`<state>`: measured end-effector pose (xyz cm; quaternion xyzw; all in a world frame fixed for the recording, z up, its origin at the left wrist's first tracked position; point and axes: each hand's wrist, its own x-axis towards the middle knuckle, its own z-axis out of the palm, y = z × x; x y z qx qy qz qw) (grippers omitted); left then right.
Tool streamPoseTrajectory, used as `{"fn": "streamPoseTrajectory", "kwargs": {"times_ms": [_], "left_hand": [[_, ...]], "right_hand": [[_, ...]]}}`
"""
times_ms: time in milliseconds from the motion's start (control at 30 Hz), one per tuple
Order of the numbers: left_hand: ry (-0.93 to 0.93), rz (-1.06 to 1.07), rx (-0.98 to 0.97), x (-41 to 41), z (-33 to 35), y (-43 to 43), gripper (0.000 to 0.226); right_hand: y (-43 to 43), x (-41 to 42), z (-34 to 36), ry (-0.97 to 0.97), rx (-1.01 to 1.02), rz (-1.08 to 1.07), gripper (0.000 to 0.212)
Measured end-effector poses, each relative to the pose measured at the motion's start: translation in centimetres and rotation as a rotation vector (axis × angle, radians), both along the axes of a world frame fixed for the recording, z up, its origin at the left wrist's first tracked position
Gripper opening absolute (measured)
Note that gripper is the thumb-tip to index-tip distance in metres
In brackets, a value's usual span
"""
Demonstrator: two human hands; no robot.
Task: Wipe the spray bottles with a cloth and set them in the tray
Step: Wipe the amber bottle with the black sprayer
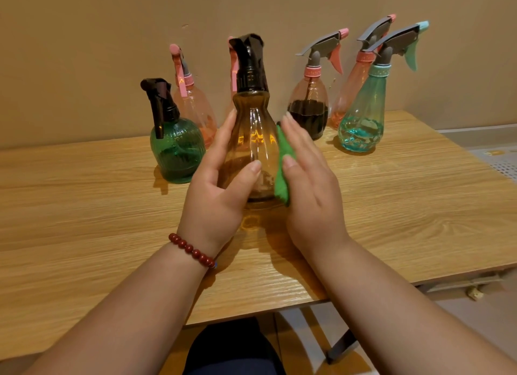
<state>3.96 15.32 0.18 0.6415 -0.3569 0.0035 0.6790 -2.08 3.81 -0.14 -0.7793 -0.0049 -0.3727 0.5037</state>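
Left hand grips the amber spray bottle upright, fingers curled round it — right hand, fingers straight, presses a green cloth against its side.

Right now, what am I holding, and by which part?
The left-hand grip wraps the amber bottle round its lower body. The right-hand grip, fingers flat, presses the green cloth against its right side.

No word, label, brand or number can be read on the amber spray bottle, the green cloth or the wooden counter, and the marks on the pink patterned collar are too small to tell.
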Motion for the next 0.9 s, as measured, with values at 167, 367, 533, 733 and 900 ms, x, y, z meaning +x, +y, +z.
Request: {"fn": "streamPoseTrajectory", "kwargs": {"times_ms": [167, 367, 533, 733, 900], "left_hand": [[0.006, -0.01, -0.052, 0.0, 0.1, 0.1, 0.07], [0.025, -0.002, -0.079, 0.1, 0.1, 0.3, 0.068], [0.06, -0.024, -0.093, 0.3, -0.1, 0.3, 0.07], [0.134, -0.135, -0.05, 0.3, 0.2, 0.4, 0.068], [0.047, -0.027, 0.061, 0.8, -0.1, 0.5, 0.06]], "right_hand": [[-0.2, 0.1, -0.3, -0.072, -0.054, -0.007, 0.045], [-0.4, 0.3, -0.2, 0.066, 0.122, 0.061, 0.041], [0.1, 0.0, -0.2, -0.116, -0.177, 0.035, 0.047], [-0.7, 0.1, 0.2, 0.043, 0.237, 0.148, 0.042], [-1.0, -0.1, 0.1, -0.021, 0.081, 0.106, 0.045]]}}
